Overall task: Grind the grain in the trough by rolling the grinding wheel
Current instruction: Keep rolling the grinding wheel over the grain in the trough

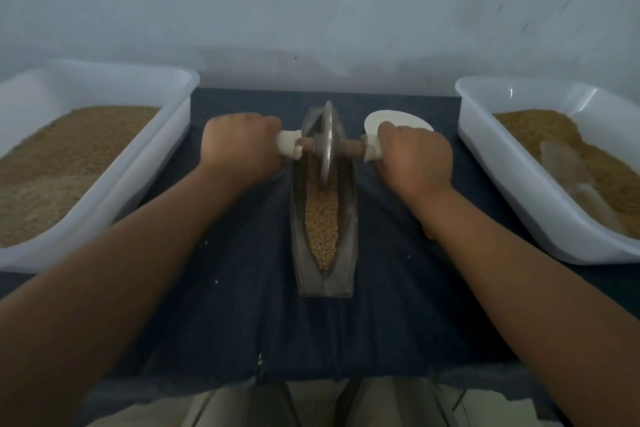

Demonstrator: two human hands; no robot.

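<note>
Fingers (268, 135) of left hand (242, 146) and right hand (415, 163) curl round the wrapped axle ends (289, 147), one each side, likely to keep the grinding wheel (327, 142) upright on grain (322, 218) toward the far end of the trough (349, 218), centred on the bench (225, 288).

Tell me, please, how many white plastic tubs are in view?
2. The left tub stands left of the trough; the right tub stands on its right. The frame edges cut off both, and no third shows.
</note>
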